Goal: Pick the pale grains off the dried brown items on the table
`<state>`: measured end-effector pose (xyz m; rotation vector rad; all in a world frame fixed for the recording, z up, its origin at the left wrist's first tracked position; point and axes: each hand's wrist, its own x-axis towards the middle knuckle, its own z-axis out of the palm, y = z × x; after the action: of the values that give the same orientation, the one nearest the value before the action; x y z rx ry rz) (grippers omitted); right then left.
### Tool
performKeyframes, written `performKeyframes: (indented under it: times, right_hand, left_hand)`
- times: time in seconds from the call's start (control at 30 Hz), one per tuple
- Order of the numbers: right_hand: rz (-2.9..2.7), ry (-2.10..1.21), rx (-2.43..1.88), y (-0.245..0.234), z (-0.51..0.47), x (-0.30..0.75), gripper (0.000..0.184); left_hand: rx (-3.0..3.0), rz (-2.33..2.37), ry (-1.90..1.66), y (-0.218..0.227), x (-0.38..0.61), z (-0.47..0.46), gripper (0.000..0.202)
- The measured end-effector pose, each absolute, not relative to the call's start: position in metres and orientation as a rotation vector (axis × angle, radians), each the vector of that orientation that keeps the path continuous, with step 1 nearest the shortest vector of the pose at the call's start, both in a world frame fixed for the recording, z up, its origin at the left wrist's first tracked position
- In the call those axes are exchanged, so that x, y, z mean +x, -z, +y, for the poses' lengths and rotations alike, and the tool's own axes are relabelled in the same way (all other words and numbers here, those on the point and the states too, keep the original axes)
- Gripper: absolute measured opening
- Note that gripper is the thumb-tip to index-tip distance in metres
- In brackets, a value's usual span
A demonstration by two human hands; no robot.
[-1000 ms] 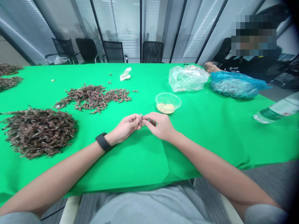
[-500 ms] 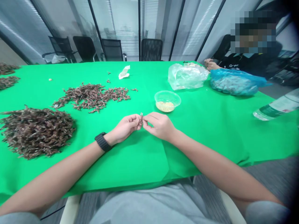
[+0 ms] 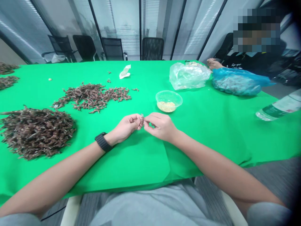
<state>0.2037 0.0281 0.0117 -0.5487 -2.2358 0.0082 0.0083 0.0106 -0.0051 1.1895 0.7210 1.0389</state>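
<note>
Not much change here: our left hand (image 3: 127, 124) and right hand (image 3: 161, 127) still pinch one little brown sprig (image 3: 142, 120) between them, curled closed above the green tablecloth (image 3: 150, 163), just near our small plastic bowl (image 3: 168, 94).

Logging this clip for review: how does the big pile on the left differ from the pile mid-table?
The left pile is a dense heap of long, dark-brown strands; the middle pile is a thin, loose spread of shorter, lighter pieces. The left pile is compact and rounded, while the middle pile straggles sideways. Both look dry and brown and lie on the green cloth.
</note>
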Motion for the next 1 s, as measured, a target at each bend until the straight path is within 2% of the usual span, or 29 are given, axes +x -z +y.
performKeyframes:
  times: [0.37, 1.0]
  right_hand:
    - [-2.286, 0.134, -0.559, -0.016, 0.0269, 0.2053, 0.022]
    - [-2.237, -0.132, -0.545, -0.0107, 0.0263, 0.2041, 0.023]
  left_hand:
    - [1.12, 0.717, -1.033, 0.0028, 0.0073, 0.0108, 0.032]
    - [1.067, 0.701, -1.086, 0.0096, 0.0106, 0.0079, 0.029]
